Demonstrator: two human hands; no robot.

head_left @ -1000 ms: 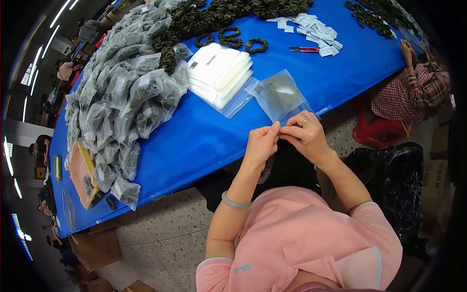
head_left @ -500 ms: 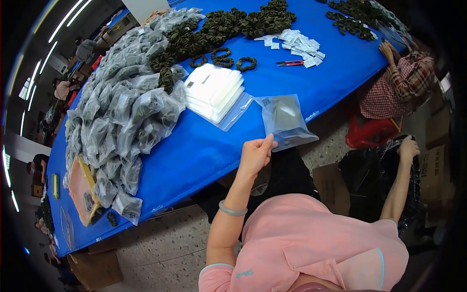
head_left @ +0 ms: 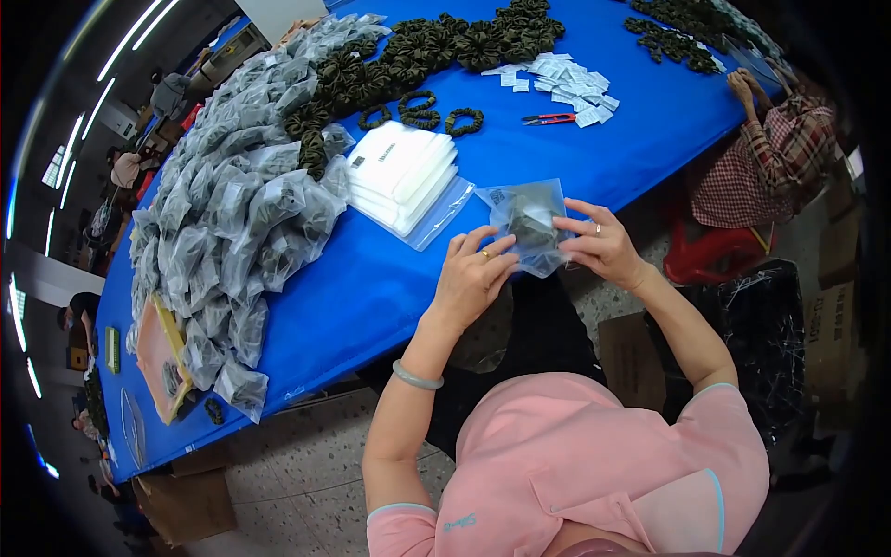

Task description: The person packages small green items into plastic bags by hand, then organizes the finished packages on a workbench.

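A clear plastic bag (head_left: 532,262) with a dark green item inside hangs just past the table's front edge; the item looks like a scrunchie. My left hand (head_left: 473,277) is closed on the bag's lower left side, fingers bent over it. On the other side my right hand (head_left: 605,249) holds the bag's right edge between thumb and fingers. Left of the bag lies a stack of flat white plastic bags (head_left: 401,172) on the table. Behind that stack sit a few loose dark green scrunchies (head_left: 464,122).
On the blue table (head_left: 371,297), a large heap of filled bags (head_left: 227,204) covers the left, with piled scrunchies (head_left: 436,46) at the back. Red snips (head_left: 549,119) lie beside white packets (head_left: 575,82). A co-worker (head_left: 775,158) sits at right near a red stool (head_left: 710,251).
My right hand has come up from the black-lined box at the right and taken the bag's right side. My left hand has shifted slightly left, and the bag is now held by both.
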